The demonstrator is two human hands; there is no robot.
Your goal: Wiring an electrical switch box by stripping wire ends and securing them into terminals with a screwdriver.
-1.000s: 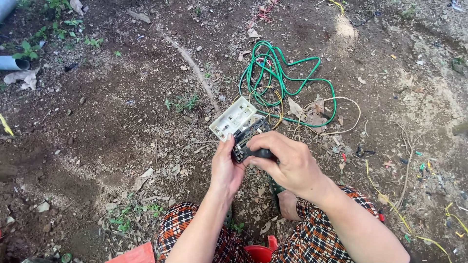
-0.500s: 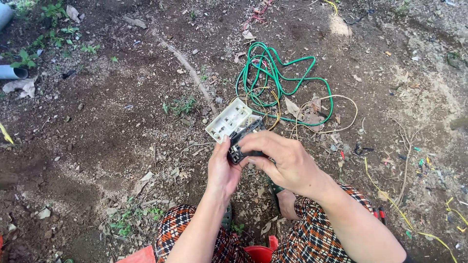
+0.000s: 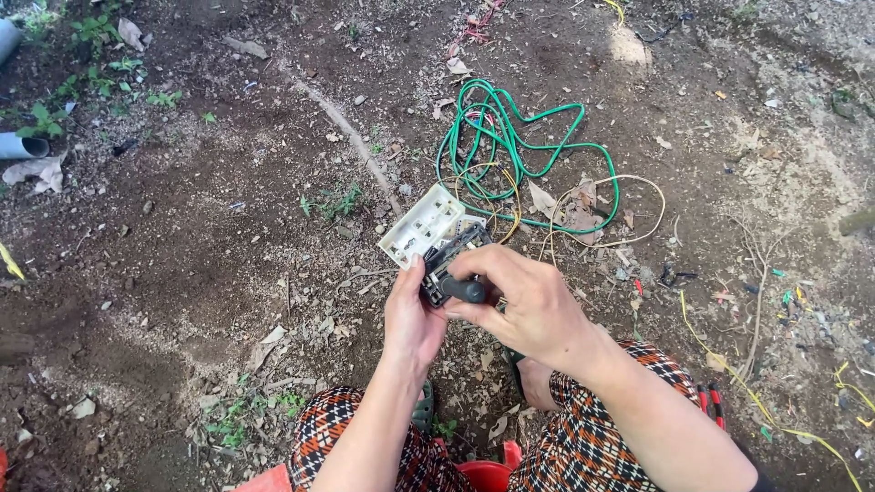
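Closest in, the person's squatting in checkered orange-black trousers (image 3: 602, 446) with a red tub (image 3: 483, 476) peeking between the knees. The left hand (image 3: 412, 321) is clamped around the near end of a white socket block (image 3: 423, 226), steadying it from below. The right hand (image 3: 529, 305) is wrapped tight on a black tool handle (image 3: 467, 290), looks like a screwdriver, its tip hidden down in the dark open part of the block right at the grip.

Compared with a second ago, not much has shifted: both hands sit in nearly the same spot, the block has the same tilt, and the right hand has only nudged a little on the handle. So they're probably still mid-turn on the same screw, nothing freed yet.

Just past the grip, wires run off the block into a loose green cable coil (image 3: 510, 146) on the dirt, with a thin yellowish wire (image 3: 629, 210) looping to the right of it. Furthest out left, grey pipe ends (image 3: 23, 146).
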